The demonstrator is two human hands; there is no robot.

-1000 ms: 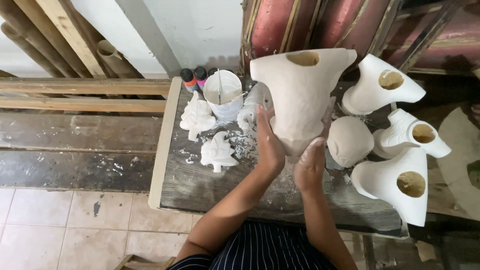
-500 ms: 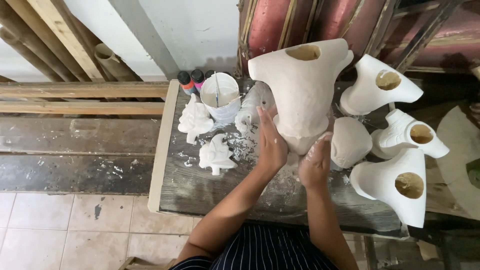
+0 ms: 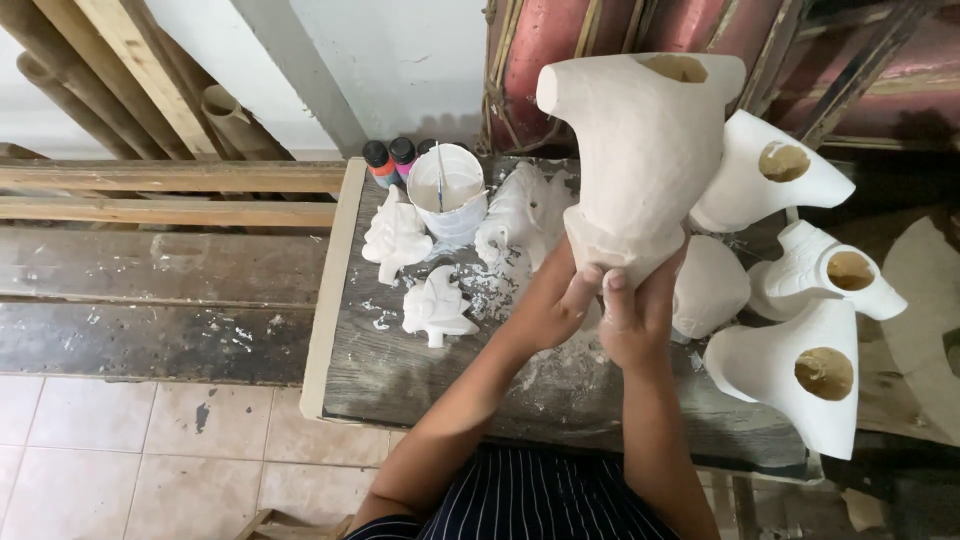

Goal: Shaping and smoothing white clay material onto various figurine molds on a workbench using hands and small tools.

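Over dusty grey wooden tabletop (image 3: 420, 370), both hands (image 3: 600, 310) clamped on base of large white hollow plaster torso-shaped cast (image 3: 640, 150), now raised slightly higher, thumbs pressed together underneath

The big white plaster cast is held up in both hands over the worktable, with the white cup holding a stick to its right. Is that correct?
Not quite. The head view shows the white cup to the left of the plaster cast, not the right. The left hand and right hand do hold the cast up over the worktable.
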